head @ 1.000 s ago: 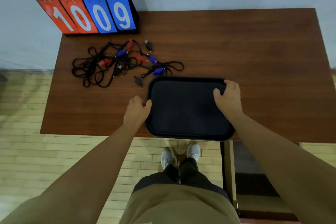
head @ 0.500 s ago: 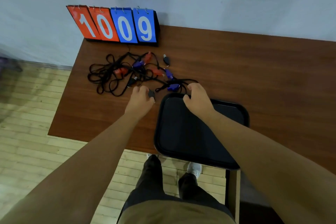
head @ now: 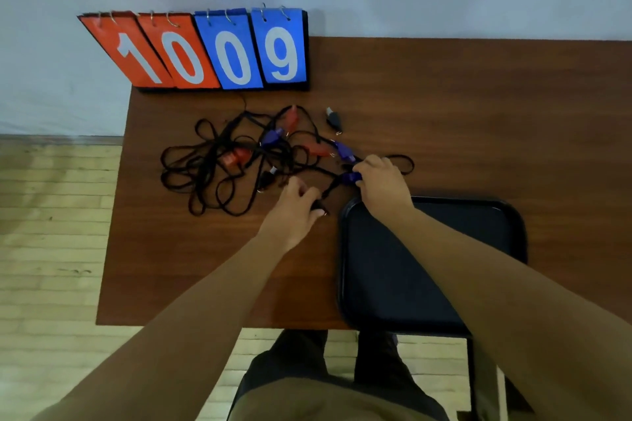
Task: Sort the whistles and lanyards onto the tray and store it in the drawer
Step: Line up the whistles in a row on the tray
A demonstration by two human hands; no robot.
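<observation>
Barely started. Tray [head: 393, 267] sits at the near edge of the surface [head: 478, 113], nothing visible on it. Tangle of whistles and lanyards [head: 222, 164] lies just beyond its far-left corner. Left hand [head: 294, 212] pinches a black whistle [head: 318, 206], right hand [head: 383, 181] grips a blue whistle [head: 350, 177]. All sorting and drawer storage left.

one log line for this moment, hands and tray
phase: pick-up | left hand: pinches black whistle | right hand: pinches blue whistle | tray: nothing visible on it
</observation>
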